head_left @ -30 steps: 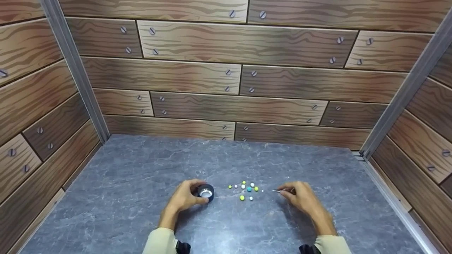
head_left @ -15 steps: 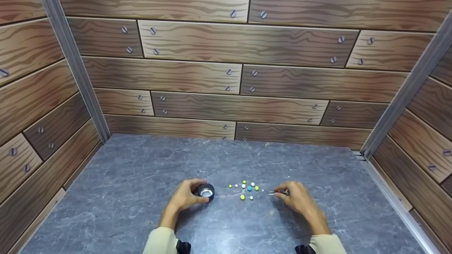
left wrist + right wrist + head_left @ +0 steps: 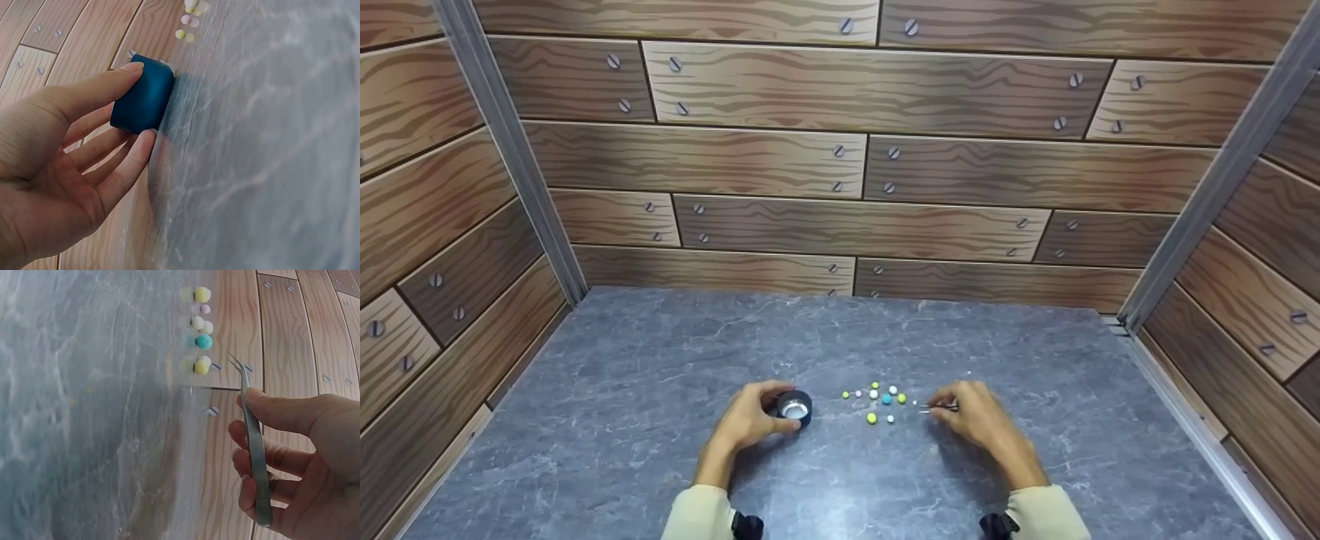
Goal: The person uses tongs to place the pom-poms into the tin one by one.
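My left hand (image 3: 746, 420) grips a small round cup (image 3: 793, 407), thumb on one side and fingers on the other. Dark blue outside and silvery inside, it sits at the tabletop with its opening up; the left wrist view shows its blue side wall (image 3: 143, 95). In my right hand (image 3: 976, 420) is a pair of steel tweezers (image 3: 256, 450), pinched near the front, with fine bent tips slightly apart. A tiny white bead (image 3: 915, 403) lies close by those tips. To its left are several loose beads, among them a turquoise bead (image 3: 886, 399) and a yellow-green bead (image 3: 871, 418).
The grey marbled tabletop (image 3: 660, 352) carries the beads between both hands. Wood-patterned walls (image 3: 840, 165) enclose it at the back and sides, with metal posts (image 3: 1200, 172) at the corners.
My right hand has moved left with the tweezers, towards the tiny white bead, and the tweezer tips now show as two separate prongs. The left hand and cup stay in place.
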The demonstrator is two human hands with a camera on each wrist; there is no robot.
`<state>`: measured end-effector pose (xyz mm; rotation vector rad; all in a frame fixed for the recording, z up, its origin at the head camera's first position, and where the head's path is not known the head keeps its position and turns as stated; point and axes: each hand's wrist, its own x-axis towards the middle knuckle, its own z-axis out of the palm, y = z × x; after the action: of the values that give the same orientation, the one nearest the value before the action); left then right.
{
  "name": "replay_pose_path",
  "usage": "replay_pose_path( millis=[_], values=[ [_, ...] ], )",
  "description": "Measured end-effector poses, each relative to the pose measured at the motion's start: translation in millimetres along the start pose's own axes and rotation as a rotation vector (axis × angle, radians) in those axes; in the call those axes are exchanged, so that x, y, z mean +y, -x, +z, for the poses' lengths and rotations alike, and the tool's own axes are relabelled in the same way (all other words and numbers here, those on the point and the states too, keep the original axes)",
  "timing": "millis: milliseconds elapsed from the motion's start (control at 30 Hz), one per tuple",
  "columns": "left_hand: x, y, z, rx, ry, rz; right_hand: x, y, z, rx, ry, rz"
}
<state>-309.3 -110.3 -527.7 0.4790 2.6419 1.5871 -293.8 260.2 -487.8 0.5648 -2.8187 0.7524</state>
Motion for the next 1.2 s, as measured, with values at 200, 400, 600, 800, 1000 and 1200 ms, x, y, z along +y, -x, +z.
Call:
replay_pose_path(
  millis=[200,400,600,800,1000,1200],
  values=[
    [0.2,-0.3,-0.3,0.002,-0.009,0.023,-4,-8.0,8,-0.020,0.010,-0.030],
    [3.0,-0.8,0.7,-0.002,-0.003,0.021,-8,-10.2,16,-0.029,0.026,-0.021],
    [2.4,-0.7,-0.4,-0.002,-0.011,0.016,-11,-12.4,21,-0.032,0.016,-0.012],
    [1.5,0.0,-1.4,0.001,-0.008,-0.013,-14,-14.6,24,-0.040,0.008,0.015],
    [2.3,0.5,-1.8,0.009,-0.015,-0.004,-17,-15.9,28,-0.020,0.031,0.038],
    [2.6,0.0,-0.5,0.017,-0.008,0.023,-19,-14.5,30,0.010,0.050,0.024]
  ],
)
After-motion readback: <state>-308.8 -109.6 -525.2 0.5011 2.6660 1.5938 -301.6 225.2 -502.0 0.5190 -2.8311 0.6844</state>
